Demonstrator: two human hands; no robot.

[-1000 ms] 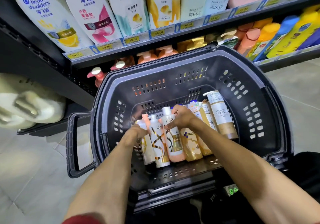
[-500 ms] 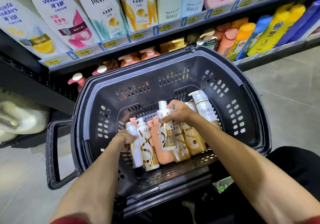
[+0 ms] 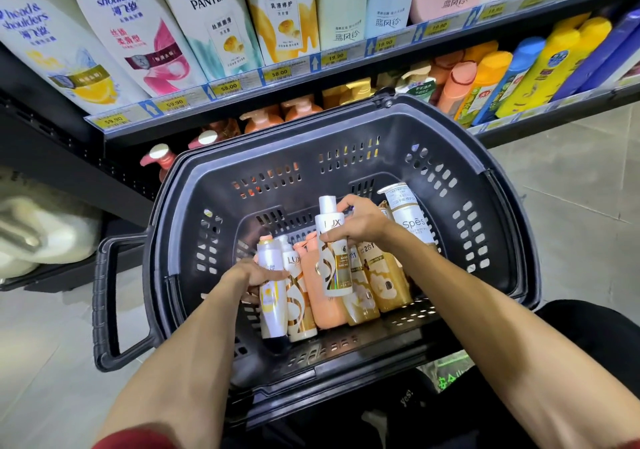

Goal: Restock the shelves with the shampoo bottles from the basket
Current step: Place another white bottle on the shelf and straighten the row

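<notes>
A dark plastic basket point(image 3: 491, 185) stands on the floor below the shelves, with several shampoo bottles lying in it. My right hand point(image 3: 360, 223) grips a white and gold LUX bottle point(image 3: 332, 265) near its neck and holds it raised above the others. My left hand point(image 3: 258, 275) grips a white bottle with a yellow label point(image 3: 272, 306) at the basket's left end. Beside it lie a second LUX bottle point(image 3: 299, 306), a peach bottle point(image 3: 323, 299), golden bottles point(image 3: 384, 278) and a white Spes bottle point(image 3: 408, 216).
The upper shelf point(image 3: 311, 64) carries large Head & Shoulders and Pantene bottles behind price tags. The lower shelf point(image 3: 519, 116) holds orange, yellow and blue bottles and pump bottles behind the basket. The basket handle point(image 3: 104, 303) sticks out left. White bags lie at far left.
My right hand has lifted the LUX bottle up out of the row. My left hand has closed round the white bottle at the left. The view has shifted slightly.
</notes>
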